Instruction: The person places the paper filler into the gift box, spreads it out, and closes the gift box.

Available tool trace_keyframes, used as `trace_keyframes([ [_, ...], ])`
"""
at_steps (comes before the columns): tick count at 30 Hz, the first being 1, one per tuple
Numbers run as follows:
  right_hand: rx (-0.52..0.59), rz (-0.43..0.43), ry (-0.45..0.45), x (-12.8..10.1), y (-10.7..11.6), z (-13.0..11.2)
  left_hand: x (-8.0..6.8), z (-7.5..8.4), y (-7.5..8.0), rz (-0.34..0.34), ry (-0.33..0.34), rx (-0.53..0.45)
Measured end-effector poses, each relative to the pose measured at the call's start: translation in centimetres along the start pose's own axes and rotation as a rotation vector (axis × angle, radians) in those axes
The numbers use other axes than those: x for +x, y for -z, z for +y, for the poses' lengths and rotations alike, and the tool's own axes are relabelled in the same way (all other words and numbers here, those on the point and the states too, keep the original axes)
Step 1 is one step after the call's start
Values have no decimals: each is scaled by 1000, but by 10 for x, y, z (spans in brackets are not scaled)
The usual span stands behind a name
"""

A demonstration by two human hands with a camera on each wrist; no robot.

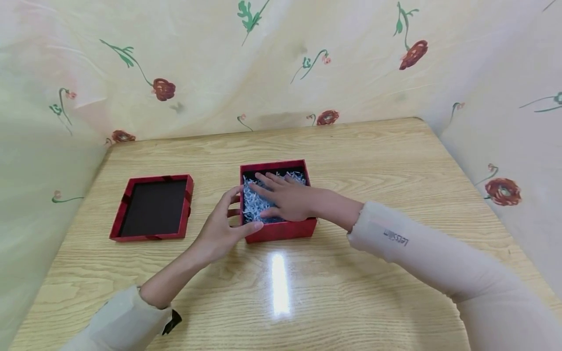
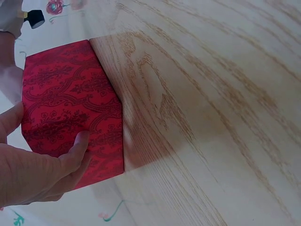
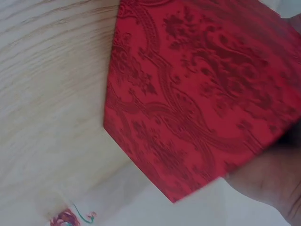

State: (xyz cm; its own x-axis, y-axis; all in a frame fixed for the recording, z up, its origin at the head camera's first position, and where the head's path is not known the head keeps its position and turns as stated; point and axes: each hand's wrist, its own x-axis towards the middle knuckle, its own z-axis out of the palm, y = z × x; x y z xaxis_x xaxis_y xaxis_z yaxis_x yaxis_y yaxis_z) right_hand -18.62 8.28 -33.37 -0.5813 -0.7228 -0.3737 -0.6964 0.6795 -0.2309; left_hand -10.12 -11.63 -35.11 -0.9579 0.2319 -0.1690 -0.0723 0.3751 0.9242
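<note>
A red gift box [image 1: 281, 231] with a darker scroll pattern stands uncovered on the table, its inside black. Pale blue shredded paper [image 1: 252, 207] fills it. My left hand [image 1: 221, 224] holds the box at its near left corner, thumb over the front rim and fingers along the left side. In the left wrist view, those fingers [image 2: 77, 153] lie against the patterned wall. My right hand [image 1: 287, 197] rests spread on the shredded paper, fingers straight and palm down, the wrist crossing the right rim. The right wrist view shows mostly the box's outer wall [image 3: 188, 94].
Left of the box, a red lid [image 1: 153, 237] with dark ribbon bands lies inside up, showing its black lining. The wooden table [image 1: 373, 156] meets a flower-printed cloth [image 1: 272, 63] at the back and sides. A light reflection shines in front of the box.
</note>
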Motion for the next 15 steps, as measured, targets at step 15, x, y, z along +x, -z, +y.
trace_keyframes([
  [15, -196, -142, -57, 34, -26, -1, -1, -5, -2, 26, 5, 11],
])
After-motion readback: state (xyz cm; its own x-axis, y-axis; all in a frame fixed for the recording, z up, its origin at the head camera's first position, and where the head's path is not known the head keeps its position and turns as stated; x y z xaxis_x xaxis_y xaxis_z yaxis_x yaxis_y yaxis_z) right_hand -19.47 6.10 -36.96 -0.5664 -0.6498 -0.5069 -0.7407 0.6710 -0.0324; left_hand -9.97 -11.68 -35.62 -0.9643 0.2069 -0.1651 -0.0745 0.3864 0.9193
